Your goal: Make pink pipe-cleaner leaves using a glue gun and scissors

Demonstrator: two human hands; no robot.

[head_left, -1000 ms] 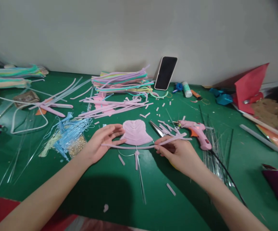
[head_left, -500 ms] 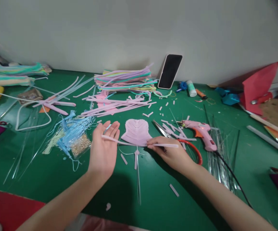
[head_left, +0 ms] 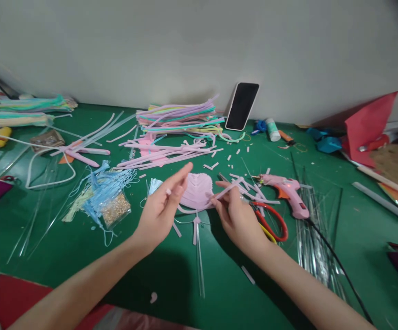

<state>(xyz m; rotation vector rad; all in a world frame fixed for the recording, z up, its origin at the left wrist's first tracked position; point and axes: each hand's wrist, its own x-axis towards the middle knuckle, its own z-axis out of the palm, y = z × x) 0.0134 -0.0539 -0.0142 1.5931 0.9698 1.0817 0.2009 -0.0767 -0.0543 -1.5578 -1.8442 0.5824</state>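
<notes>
A pink fan-shaped piece made of fuzzy stems (head_left: 196, 191) lies on the green table (head_left: 82, 238), with a thin wire stalk (head_left: 199, 256) running toward me. My right hand (head_left: 237, 219) pinches a long pink stem (head_left: 219, 195) that curves under the pink piece. My left hand (head_left: 163, 208) hovers raised just left of the piece, fingers stretched out, with the stem's other end lying against its fingers. Red-handled scissors (head_left: 269, 222) lie right beside my right hand.
A pink glue gun (head_left: 286, 192) with a black cord lies to the right, next to a bundle of thin wires (head_left: 311, 238). A stack of coloured stems (head_left: 180, 119), a phone (head_left: 242, 106) leaning on the wall, blue tassels (head_left: 101, 190) and cut pink scraps are scattered around.
My left hand lifted off the table and turned edge-on beside the pink piece. My right hand slid left along the stem and bent it into a curve under the piece.
</notes>
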